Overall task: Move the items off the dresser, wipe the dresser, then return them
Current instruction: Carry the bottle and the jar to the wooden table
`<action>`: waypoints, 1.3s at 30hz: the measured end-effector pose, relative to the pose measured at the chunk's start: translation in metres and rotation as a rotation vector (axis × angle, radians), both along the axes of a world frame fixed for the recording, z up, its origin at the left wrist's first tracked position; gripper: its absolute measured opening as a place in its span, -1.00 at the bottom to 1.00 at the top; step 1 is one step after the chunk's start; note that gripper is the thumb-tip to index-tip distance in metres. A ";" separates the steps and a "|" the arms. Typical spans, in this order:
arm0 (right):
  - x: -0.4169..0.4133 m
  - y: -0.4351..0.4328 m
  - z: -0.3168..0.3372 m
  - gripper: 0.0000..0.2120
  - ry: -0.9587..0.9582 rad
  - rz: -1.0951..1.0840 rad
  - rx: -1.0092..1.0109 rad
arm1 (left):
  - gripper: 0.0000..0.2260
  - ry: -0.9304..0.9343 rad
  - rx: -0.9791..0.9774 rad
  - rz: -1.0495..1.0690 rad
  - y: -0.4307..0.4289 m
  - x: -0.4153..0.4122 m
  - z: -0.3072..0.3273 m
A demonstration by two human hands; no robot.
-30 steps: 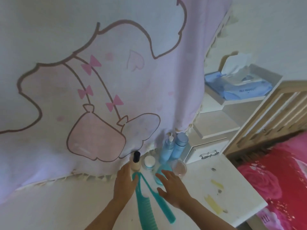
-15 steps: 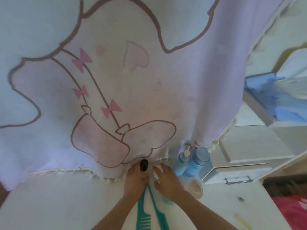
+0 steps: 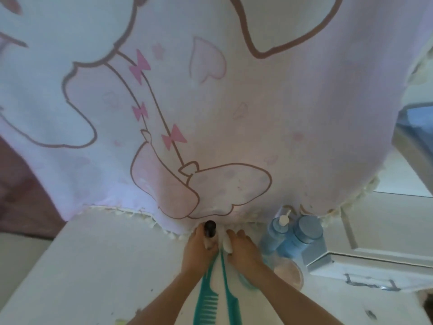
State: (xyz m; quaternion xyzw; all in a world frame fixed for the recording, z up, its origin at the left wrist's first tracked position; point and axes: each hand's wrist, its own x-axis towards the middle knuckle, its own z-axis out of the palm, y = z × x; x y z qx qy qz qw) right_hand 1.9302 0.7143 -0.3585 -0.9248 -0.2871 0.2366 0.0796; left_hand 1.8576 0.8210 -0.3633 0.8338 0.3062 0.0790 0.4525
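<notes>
My left hand (image 3: 199, 248) grips a small bottle with a black cap (image 3: 210, 228) at the back of the white dresser top (image 3: 105, 266). Right beside it, my right hand (image 3: 243, 250) curls its fingers round a small white jar (image 3: 226, 243). Two teal combs (image 3: 207, 299) lie on the dresser between my forearms, handles pointing toward the hands. Two blue bottles (image 3: 295, 235) stand just right of my right hand, and a round pinkish compact (image 3: 289, 272) lies in front of them.
A large pale pink cloth with cartoon outlines and bows (image 3: 210, 102) hangs over the back of the dresser, its fringe touching the top. A small white drawer unit (image 3: 375, 263) sits at the right. Yellowish stains mark the dresser's front.
The camera moved closer and left. Both hands reached further back; the left stays on the black-capped bottle, and the right has closed round the white jar.
</notes>
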 end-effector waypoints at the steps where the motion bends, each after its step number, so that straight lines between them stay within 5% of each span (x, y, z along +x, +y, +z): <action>1: -0.001 0.002 0.001 -0.49 -0.004 0.009 0.025 | -0.65 -0.007 -0.002 0.018 0.002 -0.005 0.003; 17: -0.123 0.104 0.060 -0.40 -0.064 0.414 0.252 | -0.87 -0.152 0.191 0.478 0.084 -0.184 0.044; 31: -0.445 0.274 0.119 -0.37 -0.005 1.050 0.441 | -0.81 -0.133 0.307 1.078 0.156 -0.556 0.103; 39: -0.585 0.324 0.132 -0.35 0.028 1.396 0.455 | -0.86 -0.097 0.335 1.400 0.146 -0.688 0.110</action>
